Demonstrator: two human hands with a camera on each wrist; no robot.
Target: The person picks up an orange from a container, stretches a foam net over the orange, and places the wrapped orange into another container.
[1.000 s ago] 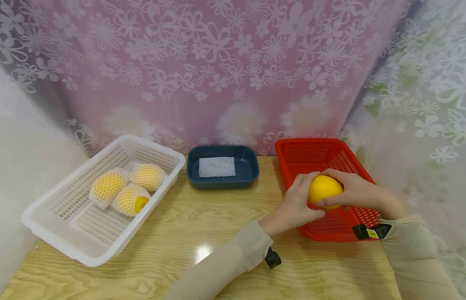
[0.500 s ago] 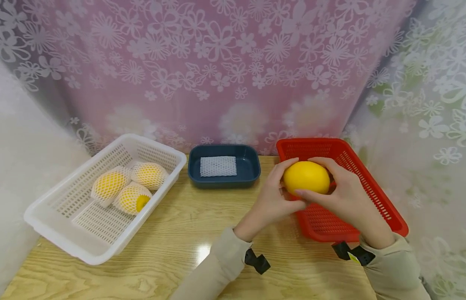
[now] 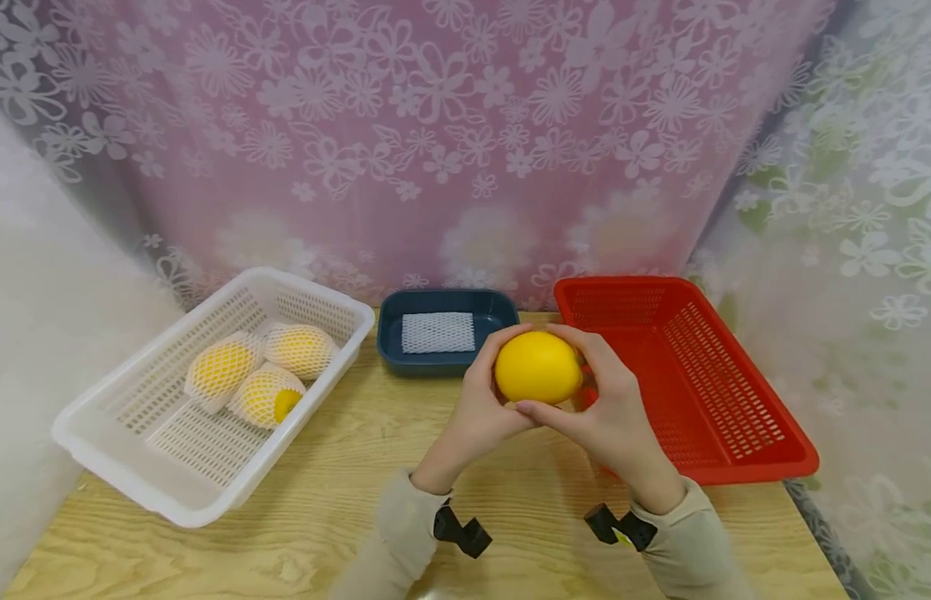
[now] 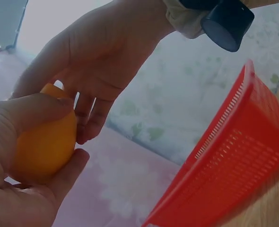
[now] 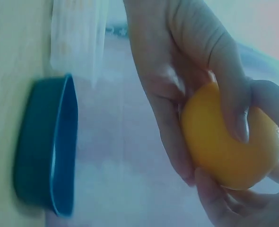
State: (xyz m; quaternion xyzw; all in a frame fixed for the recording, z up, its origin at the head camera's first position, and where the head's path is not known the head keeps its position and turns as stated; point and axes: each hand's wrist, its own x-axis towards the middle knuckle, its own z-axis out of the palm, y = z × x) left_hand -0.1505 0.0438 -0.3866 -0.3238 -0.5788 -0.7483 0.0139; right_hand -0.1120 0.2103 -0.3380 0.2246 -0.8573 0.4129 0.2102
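Note:
Both hands hold one smooth, rounded yellow fruit (image 3: 538, 367) in the air above the table, between the dark tray and the red basket. Its exact kind is hard to tell. The left hand (image 3: 478, 408) wraps it from the left, thumb underneath in the head view. From the other side the right hand (image 3: 613, 400) grips it with curled fingers and thumb. In the left wrist view, the fruit (image 4: 45, 146) sits between thumb and fingers. The right wrist view shows a thumb pressed across the fruit (image 5: 224, 151). Some fingers are hidden behind it.
A white basket (image 3: 135, 492) at left holds three yellow fruits (image 3: 223, 367) in foam nets. A dark blue tray (image 3: 447, 364) at the back contains a white foam net (image 3: 438, 332). The red basket (image 3: 735, 467) stands at right on the wooden table (image 3: 322, 517). Curtains hang behind.
Both hands have lifted the yellow fruit out from over the red basket and carried it left, toward the middle of the table. The baskets and tray stay in place.

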